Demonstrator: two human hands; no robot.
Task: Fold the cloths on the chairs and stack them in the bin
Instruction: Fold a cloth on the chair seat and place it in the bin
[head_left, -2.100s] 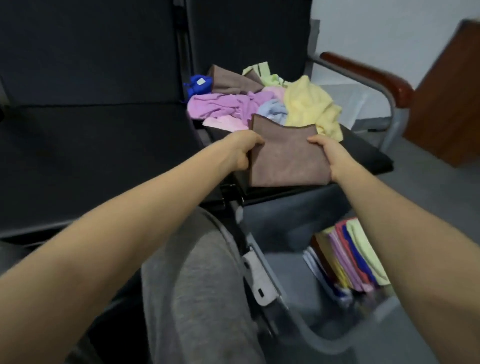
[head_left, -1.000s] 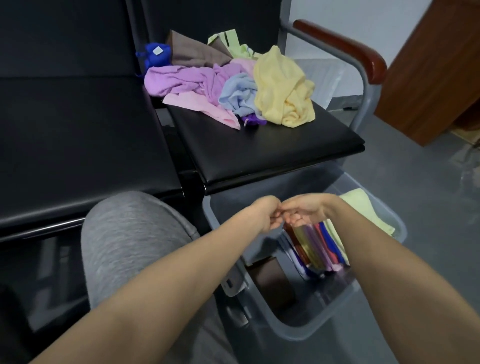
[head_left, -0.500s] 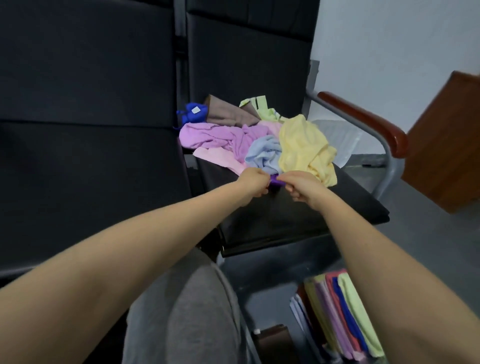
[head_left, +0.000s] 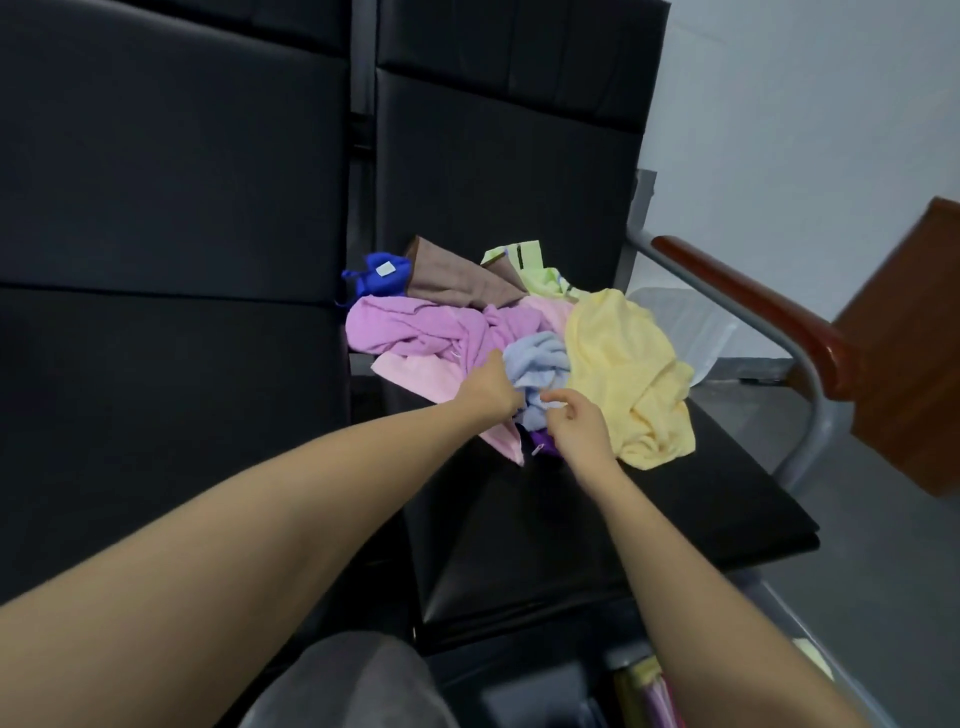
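Observation:
A heap of loose cloths lies at the back of the right chair's black seat (head_left: 571, 525): lilac (head_left: 415, 327), pink (head_left: 415, 371), yellow (head_left: 623, 364), brown (head_left: 452, 278), pale green (head_left: 535, 265), royal blue (head_left: 382, 273) and a light blue cloth (head_left: 537, 358) in the middle. My left hand (head_left: 491, 389) reaches into the heap with its fingers buried in the light blue cloth. My right hand (head_left: 574, 423) pinches the same cloth's lower edge, just above a dark purple cloth (head_left: 543, 446). Folded cloths (head_left: 649, 691) stand in the bin (head_left: 779, 597) at the bottom right, mostly out of view.
An empty black chair (head_left: 171, 395) stands to the left. A metal frame with a wooden armrest (head_left: 753, 301) bounds the right chair. A brown wooden cabinet (head_left: 919, 374) is at the far right. Clear plastic (head_left: 680, 322) lies behind the heap. My grey-clad knee (head_left: 353, 680) is at the bottom.
The folded brown cloth went into the bin and both hands came back up to the heap. They left the dark purple cloth's edge and now hold the light blue cloth.

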